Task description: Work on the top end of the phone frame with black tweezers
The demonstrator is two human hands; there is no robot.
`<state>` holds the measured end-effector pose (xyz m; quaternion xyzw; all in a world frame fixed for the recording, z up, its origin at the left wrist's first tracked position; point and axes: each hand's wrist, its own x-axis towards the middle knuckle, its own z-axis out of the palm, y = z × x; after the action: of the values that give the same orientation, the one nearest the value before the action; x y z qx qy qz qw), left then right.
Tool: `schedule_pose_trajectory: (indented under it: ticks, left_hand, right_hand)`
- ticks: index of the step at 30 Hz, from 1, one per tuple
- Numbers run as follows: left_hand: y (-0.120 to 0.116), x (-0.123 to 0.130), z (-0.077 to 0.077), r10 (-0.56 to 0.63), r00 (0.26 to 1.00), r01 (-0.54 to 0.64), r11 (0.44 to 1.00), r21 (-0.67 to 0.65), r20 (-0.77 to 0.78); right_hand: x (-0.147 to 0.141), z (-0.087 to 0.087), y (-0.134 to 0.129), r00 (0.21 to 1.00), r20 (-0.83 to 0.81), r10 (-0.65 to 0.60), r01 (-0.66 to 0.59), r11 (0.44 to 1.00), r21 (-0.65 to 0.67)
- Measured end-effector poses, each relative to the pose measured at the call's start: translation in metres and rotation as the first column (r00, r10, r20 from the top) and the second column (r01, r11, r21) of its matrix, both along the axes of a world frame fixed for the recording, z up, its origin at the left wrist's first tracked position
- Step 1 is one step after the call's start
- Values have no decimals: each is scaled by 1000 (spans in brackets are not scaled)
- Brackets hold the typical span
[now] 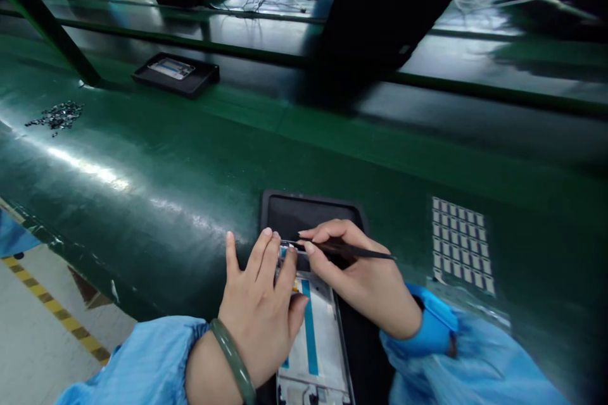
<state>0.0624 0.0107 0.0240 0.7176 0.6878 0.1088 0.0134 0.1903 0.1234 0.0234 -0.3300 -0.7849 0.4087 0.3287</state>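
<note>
Tweezers (351, 250) pinched shut in my right hand (365, 278), tips at the far end of the phone frame (316, 335) in the near tray (308, 209). Left hand (259, 310) flat, pinning it. Keep pressure steady, go slow.

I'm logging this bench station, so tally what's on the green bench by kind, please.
Black trays: 2, one under the hands, one farther back
Tweezers: 1, in the right hand
Phone frames: 1, under the left hand
Sheets of small pads: 1
Piles of small dark parts: 1
Total: 6
</note>
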Motion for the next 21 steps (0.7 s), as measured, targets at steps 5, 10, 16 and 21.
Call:
schedule_pose_trajectory:
  ticks: [5,10,16,21]
  left_hand:
    - [0,0,0,7,1000,-7,1000,14,-1]
    - [1,-1,0,-6,1000,6,1000,8,-27]
    - [1,0,1,-7,998,8,1000,16,-55]
    - [1,1,0,-5,999,6,1000,22,-53]
  right_hand:
    - [1,-3,-1,999,30,11,-12,999,35]
    - [-6,7,4,994,106,0,-5,998,55]
    - [-20,17,13,984,170,53,-61,997,39]
    - [-12,13,10,996,85,16,-21,999,47]
